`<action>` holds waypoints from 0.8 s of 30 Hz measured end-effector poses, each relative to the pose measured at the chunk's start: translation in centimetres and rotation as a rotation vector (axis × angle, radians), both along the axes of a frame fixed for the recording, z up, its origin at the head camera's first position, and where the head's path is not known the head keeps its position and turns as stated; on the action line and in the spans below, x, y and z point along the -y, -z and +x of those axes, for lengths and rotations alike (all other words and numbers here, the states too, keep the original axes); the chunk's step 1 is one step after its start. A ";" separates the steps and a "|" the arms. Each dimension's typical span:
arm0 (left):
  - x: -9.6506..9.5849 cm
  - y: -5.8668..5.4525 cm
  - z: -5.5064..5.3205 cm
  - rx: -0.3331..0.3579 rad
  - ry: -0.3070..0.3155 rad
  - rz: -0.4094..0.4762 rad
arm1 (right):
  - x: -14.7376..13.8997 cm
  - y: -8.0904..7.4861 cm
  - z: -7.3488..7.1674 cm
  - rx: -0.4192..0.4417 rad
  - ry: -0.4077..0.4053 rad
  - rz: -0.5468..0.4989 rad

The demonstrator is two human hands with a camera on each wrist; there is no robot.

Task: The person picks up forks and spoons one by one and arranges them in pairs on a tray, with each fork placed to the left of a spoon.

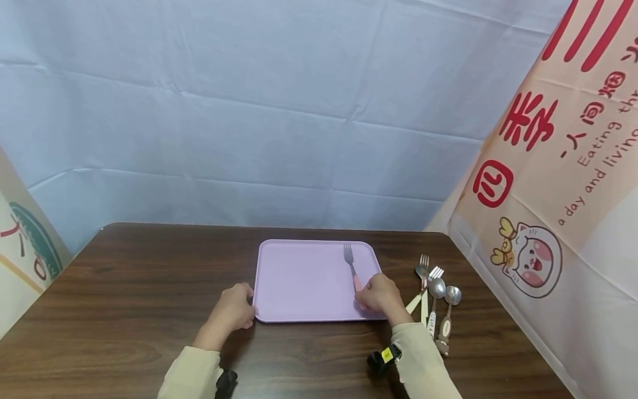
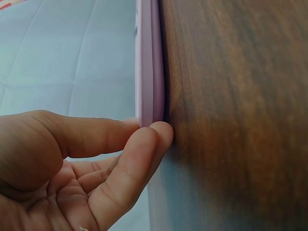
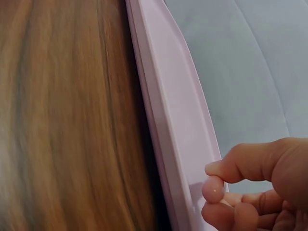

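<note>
Evidently each hand has its own hold. The left hand point(image 1: 233, 306) is curled at the near-left corner of a pale lilac, rectangular tray with rounded corners point(image 1: 299, 280), its thumb and fingertips nearly together with the rim between them; a corner grip like that probably keeps the tray from sliding. The right hand point(image 1: 381, 293), over the near-right part of the tray, has thumb and fingertips drawn into a narrow pinch at the handle end of a grey metal fork with a pink handle point(image 1: 353, 270). Its fingers hide the very end of that handle. Pinching there leaves the tines free, pointing away from the person, and the fork lies roughly along the tray's right side, perhaps because that side is nearest this hand.

Just to the right of the right hand, off the tray, a loose cluster of silvery metal forks and spoons with pale and patterned handles point(image 1: 437, 288) lies partly overlapping, most handles turned towards the person, which would suit reaching from this side. Both hands work above a dark brown wood-grained desk point(image 1: 309, 360). Well beyond them hangs a creased pale blue cloth point(image 1: 279, 111), and farther out to the right, a cream printed cloth with red lettering point(image 1: 573, 183); both probably serve as screens.
</note>
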State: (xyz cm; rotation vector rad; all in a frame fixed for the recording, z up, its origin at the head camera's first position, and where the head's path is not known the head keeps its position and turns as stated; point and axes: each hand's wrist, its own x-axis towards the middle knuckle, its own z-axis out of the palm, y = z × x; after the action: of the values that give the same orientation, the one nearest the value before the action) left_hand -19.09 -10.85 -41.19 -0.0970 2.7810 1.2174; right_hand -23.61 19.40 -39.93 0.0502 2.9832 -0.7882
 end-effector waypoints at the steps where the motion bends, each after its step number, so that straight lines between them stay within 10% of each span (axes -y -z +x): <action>1: 0.0 0.0 0.0 -0.002 0.001 -0.001 | 0.3 0.0 0.1 -0.003 -0.007 0.001; 24: 0.0 -0.3 0.3 -0.017 0.007 0.007 | 5.8 1.1 0.5 -0.073 -0.141 -0.043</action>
State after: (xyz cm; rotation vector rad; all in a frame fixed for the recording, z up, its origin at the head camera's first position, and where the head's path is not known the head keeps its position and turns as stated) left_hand -18.81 -10.81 -40.94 -0.0772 2.7891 1.2322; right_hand -23.13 13.57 -41.07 -0.1934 2.9947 -0.8552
